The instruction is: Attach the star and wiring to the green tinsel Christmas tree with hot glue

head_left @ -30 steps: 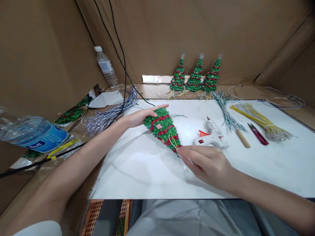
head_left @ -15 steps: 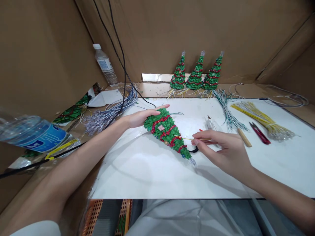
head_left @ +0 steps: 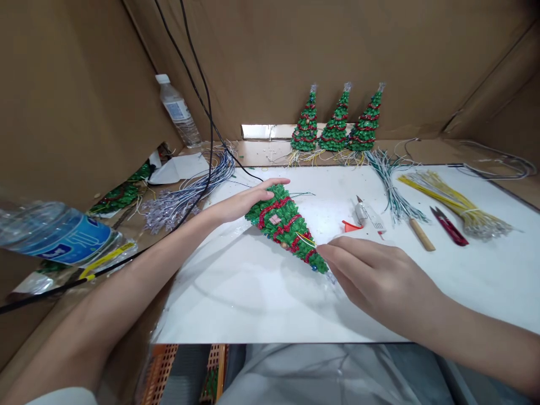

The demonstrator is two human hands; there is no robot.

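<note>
My left hand [head_left: 253, 201] is closed around the wide base of a small artificial Christmas tree [head_left: 280, 219], which tilts with its clear tip toward the lower right. Green tufts, red garland and a pale pink square ornament cover the tree. Close to its narrow part, my right hand [head_left: 371, 275] pinches thin yellow and white wires [head_left: 306, 239], whose ends lie against the red garland. The fingertips of the right hand hide the other end of the wires. Fingers of the left hand are partly behind the base.
Behind, three decorated trees [head_left: 340, 124] stand by the cardboard wall. To the right lie a glue gun [head_left: 368, 214] with an orange trigger, wooden-handled tool [head_left: 421, 235], red snips [head_left: 449, 226], green-white wires [head_left: 392, 188] and yellow wires [head_left: 455, 202]. Water bottles [head_left: 63, 236] and blue-white wires [head_left: 189, 191] are left.
My right hand has moved left and down, bringing the wires closer against the tree. The glue gun's orange part now shows uncovered. My left hand and the tree have hardly moved.
</note>
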